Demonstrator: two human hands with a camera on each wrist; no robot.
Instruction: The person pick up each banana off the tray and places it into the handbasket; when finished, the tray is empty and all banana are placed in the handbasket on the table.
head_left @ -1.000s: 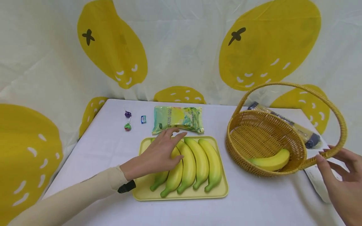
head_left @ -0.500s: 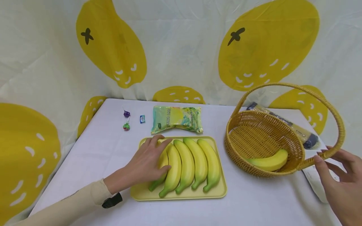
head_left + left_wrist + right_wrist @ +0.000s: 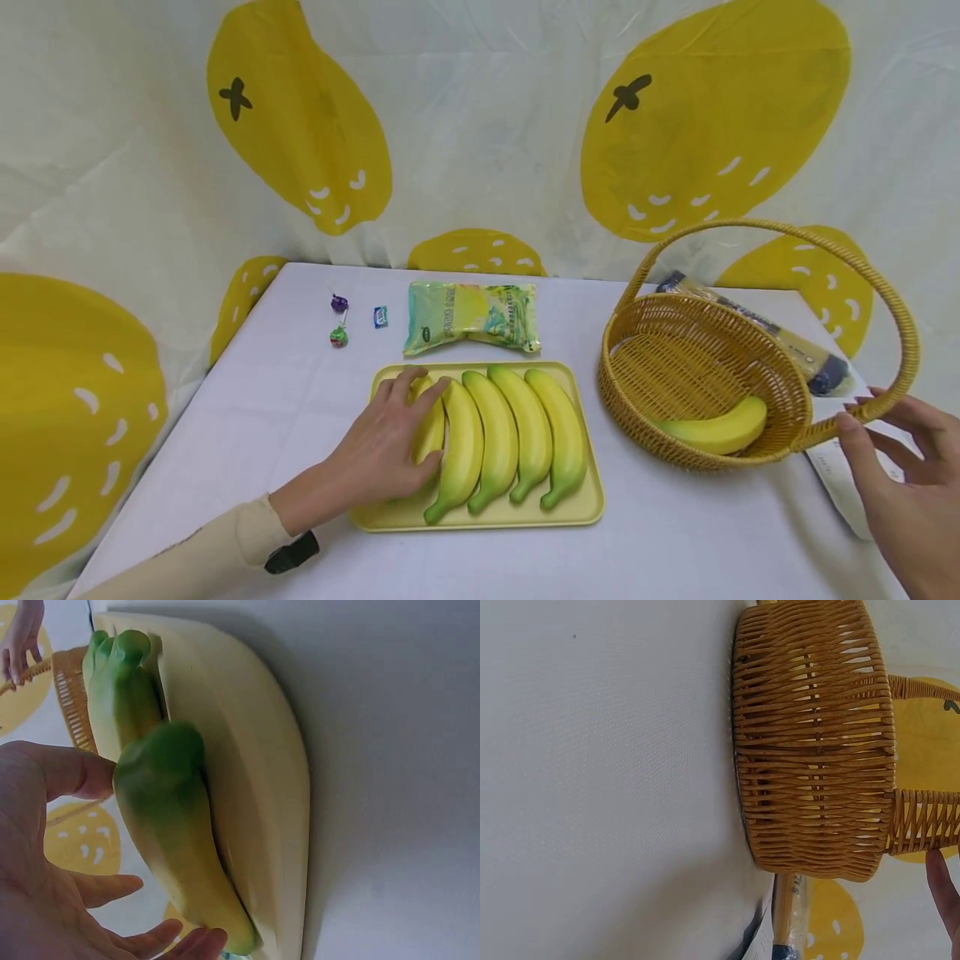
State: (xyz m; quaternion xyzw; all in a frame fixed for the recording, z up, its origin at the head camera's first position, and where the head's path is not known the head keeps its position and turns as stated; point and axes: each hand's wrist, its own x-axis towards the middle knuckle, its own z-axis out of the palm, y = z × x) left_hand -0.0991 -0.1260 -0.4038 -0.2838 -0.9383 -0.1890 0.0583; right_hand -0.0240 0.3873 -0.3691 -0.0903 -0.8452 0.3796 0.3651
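My left hand [image 3: 386, 442] is over the leftmost banana [image 3: 430, 429] on a pale yellow tray [image 3: 558, 522]. In the left wrist view, the thumb [image 3: 86, 776] lies against this banana [image 3: 169, 832] near its green stem, with other fingertips at the opposite end. The palm hides much of it in the head view. Several more bananas [image 3: 495, 442] lie side by side to its right. My right hand [image 3: 911, 475] pinches the base of the handle on a woven basket [image 3: 611, 396]. One banana [image 3: 723, 429] rests inside that basket.
Behind the tray lies a green and yellow soft pack [image 3: 472, 317]. Two lollipops [image 3: 339, 336] and a small blue-white wrapped sweet [image 3: 381, 317] are at the back left. A long clear-wrapped package [image 3: 817, 358] and a white flat item [image 3: 843, 492] lie beyond and beside the basket.
My left hand has moved left across the bananas and come down around the leftmost one. My right hand stays at the basket handle, and the basket has not moved.
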